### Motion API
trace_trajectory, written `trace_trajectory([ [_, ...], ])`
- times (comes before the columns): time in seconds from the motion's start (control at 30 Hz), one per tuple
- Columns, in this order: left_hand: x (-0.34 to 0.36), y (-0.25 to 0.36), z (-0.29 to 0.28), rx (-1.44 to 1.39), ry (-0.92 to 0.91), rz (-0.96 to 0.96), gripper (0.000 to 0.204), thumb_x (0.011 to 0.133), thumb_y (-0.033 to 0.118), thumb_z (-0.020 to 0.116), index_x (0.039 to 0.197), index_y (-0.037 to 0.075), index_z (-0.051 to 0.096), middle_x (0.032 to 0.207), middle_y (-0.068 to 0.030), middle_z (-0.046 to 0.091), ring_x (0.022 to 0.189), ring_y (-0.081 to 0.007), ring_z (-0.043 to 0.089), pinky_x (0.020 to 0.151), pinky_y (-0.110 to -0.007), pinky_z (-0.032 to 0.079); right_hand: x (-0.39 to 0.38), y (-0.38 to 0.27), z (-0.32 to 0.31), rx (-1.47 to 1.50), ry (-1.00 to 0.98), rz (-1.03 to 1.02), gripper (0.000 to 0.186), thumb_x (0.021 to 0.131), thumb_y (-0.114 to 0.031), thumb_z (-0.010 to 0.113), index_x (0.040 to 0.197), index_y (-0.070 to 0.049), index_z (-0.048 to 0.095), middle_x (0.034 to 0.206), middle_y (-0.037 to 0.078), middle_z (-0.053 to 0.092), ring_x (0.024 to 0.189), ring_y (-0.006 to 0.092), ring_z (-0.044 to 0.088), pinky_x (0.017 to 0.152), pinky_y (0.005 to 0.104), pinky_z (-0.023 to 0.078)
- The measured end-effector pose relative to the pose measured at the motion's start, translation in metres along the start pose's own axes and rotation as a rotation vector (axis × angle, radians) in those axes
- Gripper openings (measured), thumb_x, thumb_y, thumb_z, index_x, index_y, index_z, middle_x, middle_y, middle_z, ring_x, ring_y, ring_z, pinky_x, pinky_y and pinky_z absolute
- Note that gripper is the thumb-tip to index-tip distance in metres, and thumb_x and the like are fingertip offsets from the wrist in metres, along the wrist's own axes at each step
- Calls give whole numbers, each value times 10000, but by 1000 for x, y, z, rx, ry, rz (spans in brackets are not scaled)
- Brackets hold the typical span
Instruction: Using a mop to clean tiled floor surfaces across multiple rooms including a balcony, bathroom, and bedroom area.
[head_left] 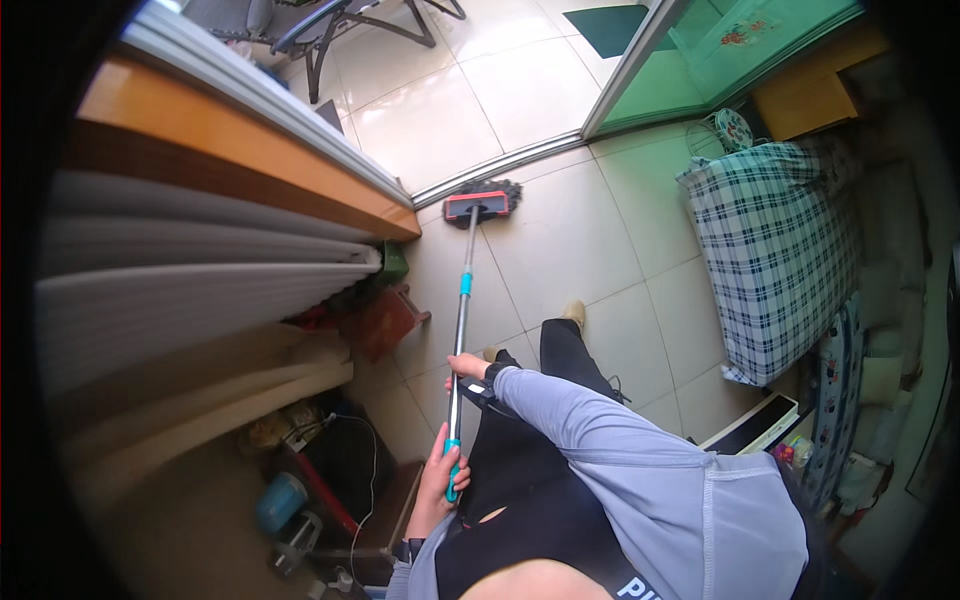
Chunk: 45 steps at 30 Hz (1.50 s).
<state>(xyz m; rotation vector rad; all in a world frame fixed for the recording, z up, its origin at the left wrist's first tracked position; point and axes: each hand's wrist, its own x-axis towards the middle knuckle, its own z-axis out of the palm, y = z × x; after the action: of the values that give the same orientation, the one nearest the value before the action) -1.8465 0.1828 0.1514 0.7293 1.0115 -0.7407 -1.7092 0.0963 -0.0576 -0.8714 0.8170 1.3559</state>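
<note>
A mop (pixel 460 330) with a silver pole, teal joint and teal grip stretches away from me across the tiles. Its red-and-grey head with dark shaggy fringe (pixel 490 190) lies flat on the floor, close to the sliding door's track. Low on the pole, my left hand (pixel 437 475) is wrapped round the teal grip. Higher up, my right hand (pixel 466 368) is closed round the silver pole, its arm reaching across my body in a light grey-blue sleeve. Both wrists wear dark bands.
A metal door track (pixel 500 170) crosses the floor beyond the mop head. Left are a grey curtain (pixel 220 250) and a small reddish-brown stool (pixel 390 322). On the right stands a table under a checked cloth (pixel 770 260). A folding chair (pixel 350 25) stands past the doorway.
</note>
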Motion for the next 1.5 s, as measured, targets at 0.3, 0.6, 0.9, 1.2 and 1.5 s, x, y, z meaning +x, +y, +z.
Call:
trace_trajectory([
  [0.3, -58, -66, 2, -188, -85, -74, 579, 939, 198, 376, 1376, 372, 39, 675, -38, 379, 475, -80, 331, 398, -185, 283, -24, 66, 6, -81, 12, -82, 213, 798, -44, 491, 867, 150, 438, 653, 181, 556, 537, 290, 609, 484, 390, 533],
  [0.6, -58, -114, 73, -3, -194, -301, 635, 927, 192, 408, 1360, 425, 5, 663, -53, 388, 468, -105, 345, 400, -208, 311, -109, 104, -111, 74, -61, -164, 177, 817, -57, 497, 845, 110, 449, 702, 139, 545, 607, 257, 612, 552, 365, 538],
  [0.9, 61, -136, 199, 641, -302, -340, 675, 899, 193, 460, 1385, 341, 14, 625, -35, 396, 423, -92, 375, 350, -217, 325, -141, 85, -319, 92, 318, -437, 178, 825, -140, 490, 837, 37, 492, 648, 124, 592, 574, 236, 621, 504, 357, 513],
  [1.2, 91, -168, 230, 560, -313, -183, 625, 886, 153, 474, 1399, 231, 126, 674, -26, 391, 461, -78, 358, 389, -194, 300, -159, 71, -376, 162, 547, -407, 284, 848, -201, 441, 966, 57, 452, 762, 125, 560, 627, 227, 602, 561, 365, 501],
  [1.5, -32, -172, 18, 322, -117, -62, 584, 879, 114, 468, 1385, 227, 199, 662, -36, 410, 429, -73, 346, 360, -187, 280, -74, 173, -169, 33, 242, -191, 240, 849, -132, 410, 983, 67, 403, 762, 164, 551, 652, 307, 606, 584, 438, 534],
])
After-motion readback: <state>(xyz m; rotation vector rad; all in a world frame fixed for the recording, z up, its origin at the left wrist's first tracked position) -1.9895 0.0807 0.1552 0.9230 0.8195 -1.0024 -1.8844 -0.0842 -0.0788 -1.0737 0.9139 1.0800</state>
